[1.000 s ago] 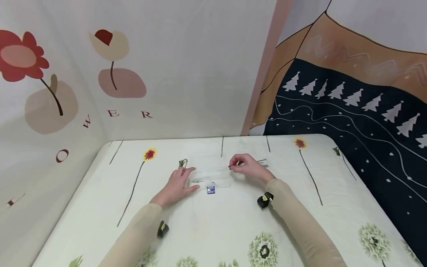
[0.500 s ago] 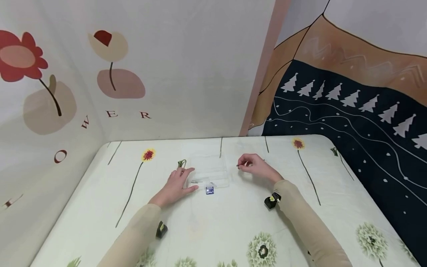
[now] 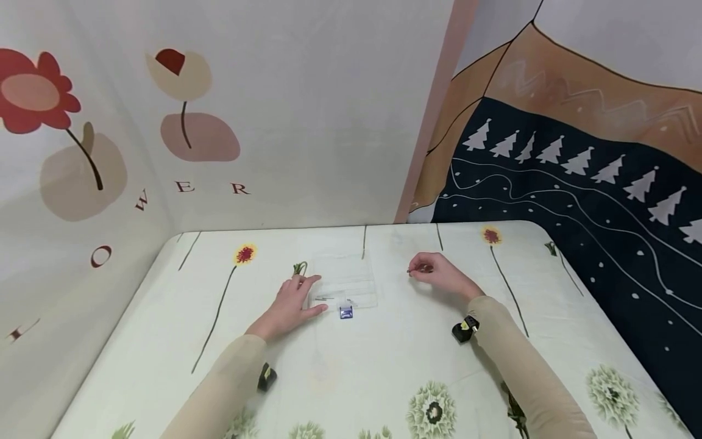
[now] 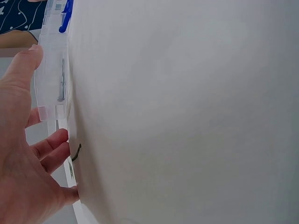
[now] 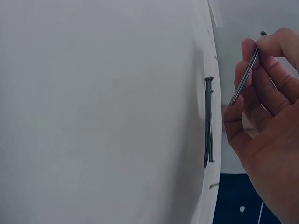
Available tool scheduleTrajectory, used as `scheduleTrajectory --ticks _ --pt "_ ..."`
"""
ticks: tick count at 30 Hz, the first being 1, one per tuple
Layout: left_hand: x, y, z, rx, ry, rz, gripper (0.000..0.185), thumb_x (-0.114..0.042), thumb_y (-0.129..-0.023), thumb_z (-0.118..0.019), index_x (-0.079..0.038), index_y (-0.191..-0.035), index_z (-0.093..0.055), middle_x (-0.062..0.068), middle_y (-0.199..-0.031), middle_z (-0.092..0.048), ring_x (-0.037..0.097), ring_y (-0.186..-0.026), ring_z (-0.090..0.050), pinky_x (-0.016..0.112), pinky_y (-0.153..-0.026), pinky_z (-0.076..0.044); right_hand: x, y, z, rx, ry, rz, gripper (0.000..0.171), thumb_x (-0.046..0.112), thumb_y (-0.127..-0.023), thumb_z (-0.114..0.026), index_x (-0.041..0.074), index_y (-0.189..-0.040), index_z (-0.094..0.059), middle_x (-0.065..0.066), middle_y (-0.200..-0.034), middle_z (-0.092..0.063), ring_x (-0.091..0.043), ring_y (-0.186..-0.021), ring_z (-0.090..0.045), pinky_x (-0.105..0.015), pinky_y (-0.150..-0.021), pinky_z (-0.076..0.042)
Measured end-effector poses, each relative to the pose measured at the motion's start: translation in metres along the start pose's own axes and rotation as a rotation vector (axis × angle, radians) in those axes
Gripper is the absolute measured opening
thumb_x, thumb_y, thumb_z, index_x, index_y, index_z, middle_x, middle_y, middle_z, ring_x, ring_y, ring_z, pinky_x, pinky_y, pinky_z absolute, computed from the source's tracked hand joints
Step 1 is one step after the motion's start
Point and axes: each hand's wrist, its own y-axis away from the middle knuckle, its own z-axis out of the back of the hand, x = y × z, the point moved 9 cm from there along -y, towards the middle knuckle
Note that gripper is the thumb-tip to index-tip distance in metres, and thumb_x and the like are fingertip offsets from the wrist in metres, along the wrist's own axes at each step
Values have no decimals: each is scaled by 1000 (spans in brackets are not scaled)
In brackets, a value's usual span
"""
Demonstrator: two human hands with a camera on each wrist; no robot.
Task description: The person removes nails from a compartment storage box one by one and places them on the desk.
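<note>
A thin dark metal nail [image 5: 246, 70] is pinched between the curled fingers of the right hand [image 3: 439, 275], to the right of a clear plastic compartment box [image 3: 344, 281] with a blue latch [image 3: 346, 313]. The box's left edge is steadied by the flat, relaxed left hand [image 3: 290, 303]. More nails [image 5: 208, 122] lie on the floral tablecloth [image 3: 384, 366]. With so slight a grip, the nail could be dropped or could roll away.
</note>
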Motion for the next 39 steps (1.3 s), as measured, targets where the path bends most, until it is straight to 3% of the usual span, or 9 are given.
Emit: scheduleTrajectory --ticks 3,11,19,39 --pt "0 0 0 -1 0 0 73 -44 -88 -68 -10 -145 -40 17 -122 -44 33 -111 -41 49 -95 -35 0 3 5 -6 34 0 9 -3 -92 -59 -9 -98 -62 -16 -98 -64 -25 -92 -56 -45 -88 -43" --pt "-1 0 2 -4 -3 -8 73 -45 -88 -68 -9 -145 -40 16 -120 -44 33 -109 -41 49 -94 -35 -45 -4 13 -25 87 6 7 1 -91 -64 -1 -97 -64 -10 -97 -64 -22 -91 -55 -40 -84 -44" --pt "-2 0 4 -7 4 -12 72 -43 -88 -69 -8 -144 -41 16 -118 -44 32 -107 -41 48 -93 -35 -51 -4 13 19 155 -8 8 -2 -88 -65 5 -93 -64 -3 -91 -61 -20 -83 -53 -32 -74 -45" --pt "0 0 1 -23 -7 -20 72 -43 -88 -69 -8 -144 -41 16 -118 -45 32 -106 -43 48 -92 -36 -57 -4 18 -10 173 -8 6 1 -91 -64 6 -95 -65 -2 -91 -61 -20 -85 -53 -34 -76 -45"
